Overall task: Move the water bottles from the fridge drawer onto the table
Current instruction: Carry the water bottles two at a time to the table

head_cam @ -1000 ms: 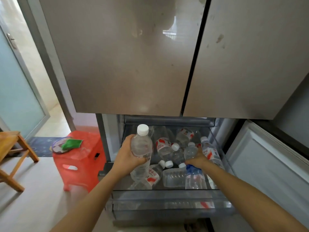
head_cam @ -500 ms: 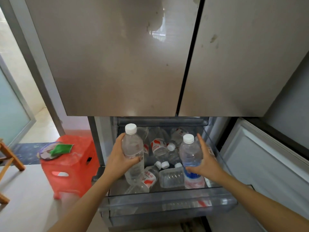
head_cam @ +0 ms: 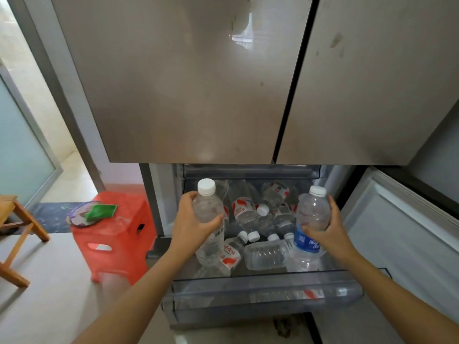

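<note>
Two bottles held upright, one per hand. Far left a wooden stool (head_cam: 17, 219), then a red plastic stool (head_cam: 119, 239) with a green item (head_cam: 100, 211) on top, just beside the fridge. Next, left hand (head_cam: 191, 225) wraps a clear white-capped bottle (head_cam: 208, 214) over the open fridge drawer (head_cam: 248, 290). Between the hands, more water bottles (head_cam: 244, 212) lie jumbled in the drawer, several red-and-white labelled. On the right, right hand (head_cam: 331, 232) grips a blue-labelled bottle (head_cam: 311, 214) over the drawer's right side. Steel fridge doors (head_cam: 186, 95) closed above.
</note>
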Motion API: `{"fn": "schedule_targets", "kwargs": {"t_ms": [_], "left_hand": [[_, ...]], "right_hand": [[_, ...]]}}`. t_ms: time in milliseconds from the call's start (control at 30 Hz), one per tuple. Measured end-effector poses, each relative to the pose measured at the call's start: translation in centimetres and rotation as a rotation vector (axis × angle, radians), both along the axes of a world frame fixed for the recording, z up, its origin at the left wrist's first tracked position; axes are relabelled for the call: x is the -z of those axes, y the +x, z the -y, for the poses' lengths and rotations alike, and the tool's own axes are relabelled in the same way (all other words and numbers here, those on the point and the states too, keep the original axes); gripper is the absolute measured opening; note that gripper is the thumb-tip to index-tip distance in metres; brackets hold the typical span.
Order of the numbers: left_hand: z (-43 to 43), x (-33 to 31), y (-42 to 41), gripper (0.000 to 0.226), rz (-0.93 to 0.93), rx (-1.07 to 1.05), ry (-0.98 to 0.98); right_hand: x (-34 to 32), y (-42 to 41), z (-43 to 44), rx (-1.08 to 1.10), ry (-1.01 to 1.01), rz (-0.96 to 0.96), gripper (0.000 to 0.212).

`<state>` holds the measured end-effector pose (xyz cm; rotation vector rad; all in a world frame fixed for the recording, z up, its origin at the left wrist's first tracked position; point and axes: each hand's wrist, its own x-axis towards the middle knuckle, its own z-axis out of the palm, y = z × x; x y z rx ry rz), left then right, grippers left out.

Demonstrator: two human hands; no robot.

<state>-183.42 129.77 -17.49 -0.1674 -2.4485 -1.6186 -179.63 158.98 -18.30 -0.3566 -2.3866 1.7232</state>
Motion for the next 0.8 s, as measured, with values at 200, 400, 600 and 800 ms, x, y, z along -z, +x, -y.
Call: {"fn": "schedule_targets", "kwargs": {"t_ms": [200, 400, 600, 800], "left_hand": [[-0.5, -0.8, -0.1, 0.069, 0.028, 0.020, -0.050], [-1.3, -1.0, 0.1, 0.069, -0.061, -0.009, -0.151], [-4.3, -5.1, 1.6, 0.068, -0.207, 0.103, -0.005], [-8.2, -7.9, 2.5, 0.065, -0.240, 0.265, 0.120]], "right_hand": [[-0.2, 0.8, 0.4, 0.009, 0.085, 0.005, 0.097], [-3.1, 3.2, 1.5, 0.035, 0.142, -0.120, 0.096], [-9.0, 5.2, 0.8, 0.070, 0.113, -0.319, 0.087], [-11.9, 8.4, -0.1, 0.120, 0.146, -0.394, 0.083]]}}
